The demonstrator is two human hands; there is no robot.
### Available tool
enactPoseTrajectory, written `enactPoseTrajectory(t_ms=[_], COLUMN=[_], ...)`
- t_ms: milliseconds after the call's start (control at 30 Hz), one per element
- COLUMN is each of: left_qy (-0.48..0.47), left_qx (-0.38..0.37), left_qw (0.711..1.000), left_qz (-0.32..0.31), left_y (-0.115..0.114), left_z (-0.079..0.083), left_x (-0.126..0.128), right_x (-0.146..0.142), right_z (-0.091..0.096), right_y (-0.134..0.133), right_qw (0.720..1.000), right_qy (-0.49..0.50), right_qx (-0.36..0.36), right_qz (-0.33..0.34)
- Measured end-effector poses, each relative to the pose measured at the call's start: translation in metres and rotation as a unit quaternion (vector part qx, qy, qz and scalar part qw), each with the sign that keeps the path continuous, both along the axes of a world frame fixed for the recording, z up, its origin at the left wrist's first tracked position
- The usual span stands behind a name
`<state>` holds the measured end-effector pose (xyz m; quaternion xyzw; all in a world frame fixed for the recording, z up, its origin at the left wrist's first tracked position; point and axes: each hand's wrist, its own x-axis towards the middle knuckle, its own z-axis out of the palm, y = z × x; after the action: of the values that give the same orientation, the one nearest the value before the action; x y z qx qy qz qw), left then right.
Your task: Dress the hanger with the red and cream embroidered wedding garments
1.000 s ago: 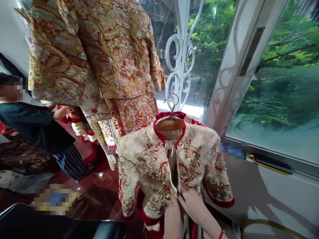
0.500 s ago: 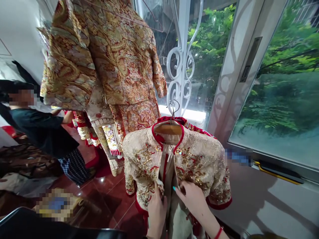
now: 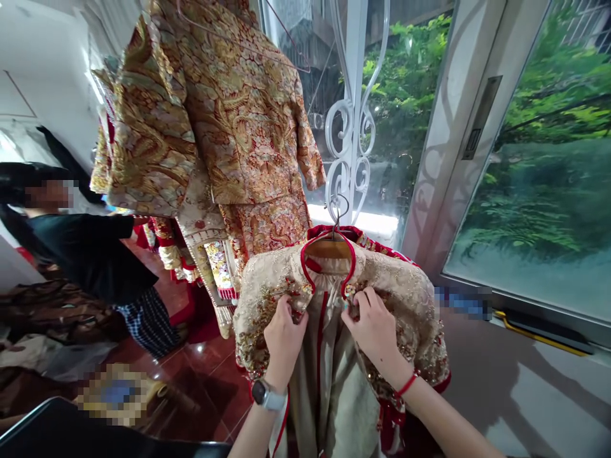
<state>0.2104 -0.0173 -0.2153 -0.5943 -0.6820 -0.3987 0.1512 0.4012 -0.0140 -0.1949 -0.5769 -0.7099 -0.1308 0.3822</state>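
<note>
A cream jacket [image 3: 267,270] with red piping and gold and red beading hangs in front of me on a hanger [image 3: 334,245], its front parted and the pale lining [image 3: 341,388] showing. My left hand [image 3: 285,331], with a watch at the wrist, pinches the jacket's left-side front edge below the collar. On the opposite edge, at about the same height, my right hand [image 3: 375,321] is closed on the cloth by the collar fastening. A red cord circles that wrist. Some fingertips of both hands are hidden in the fabric folds.
A gold embroidered jacket [image 3: 252,127] hangs behind on the left, with more garments below it. A person [image 3: 90,254] in dark clothes stands at far left. White scroll ironwork [image 3: 340,130] and a window [image 3: 539,159] are at the right. A dark edge [image 3: 95,432] crosses the lower left.
Both hands have moved up along the jacket's front edges from mid-chest to just below the collar. The jacket front is parted wider. The view has shifted slightly.
</note>
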Motion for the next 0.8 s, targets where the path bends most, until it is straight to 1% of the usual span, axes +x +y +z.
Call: enactPoseTrajectory(t_ms=[67,200,267,367,433,500,567,600,667,700,733,800], left_qy=[0.016,0.045,0.036,0.010,-0.012,-0.037,-0.064,-0.079,-0.114,-0.132,-0.149,-0.177], left_qx=[-0.046,-0.101,-0.126,-0.167,-0.180,-0.177,-0.168,-0.162,-0.153,-0.152,-0.152,-0.146], left_qw=[0.999,0.988,0.982,0.970,0.967,0.971,0.973,0.972,0.966,0.960,0.954,0.941], left_qz=[-0.022,-0.106,-0.134,-0.175,-0.178,-0.159,-0.146,-0.150,-0.173,-0.192,-0.213,-0.248], left_y=[-0.002,-0.013,-0.018,-0.023,-0.023,-0.021,-0.019,-0.018,-0.018,-0.020,-0.022,-0.031], left_z=[0.002,0.012,0.019,0.028,0.030,0.029,0.024,0.022,0.020,0.022,0.026,0.043], left_x=[-0.002,-0.006,-0.007,-0.006,-0.002,0.001,0.002,0.002,0.000,0.001,0.003,0.013], right_x=[0.001,0.009,0.017,0.027,0.030,0.031,0.032,0.034,0.037,0.038,0.039,0.037], right_z=[-0.006,-0.029,-0.038,-0.041,-0.040,-0.039,-0.040,-0.041,-0.040,-0.037,-0.033,-0.016], right_y=[-0.004,-0.005,-0.004,0.000,0.004,0.009,0.014,0.015,0.014,0.010,0.005,-0.009], right_qw=[0.999,0.994,0.993,0.992,0.989,0.987,0.988,0.989,0.991,0.991,0.989,0.976], right_qy=[-0.029,-0.104,-0.107,-0.097,-0.111,-0.121,-0.101,-0.081,-0.029,0.002,0.037,0.114], right_qx=[-0.004,-0.014,-0.038,-0.079,-0.088,-0.092,-0.103,-0.113,-0.131,-0.134,-0.133,-0.124], right_qz=[-0.013,-0.035,-0.029,-0.033,-0.045,-0.050,-0.048,-0.043,-0.016,0.012,0.049,0.137])
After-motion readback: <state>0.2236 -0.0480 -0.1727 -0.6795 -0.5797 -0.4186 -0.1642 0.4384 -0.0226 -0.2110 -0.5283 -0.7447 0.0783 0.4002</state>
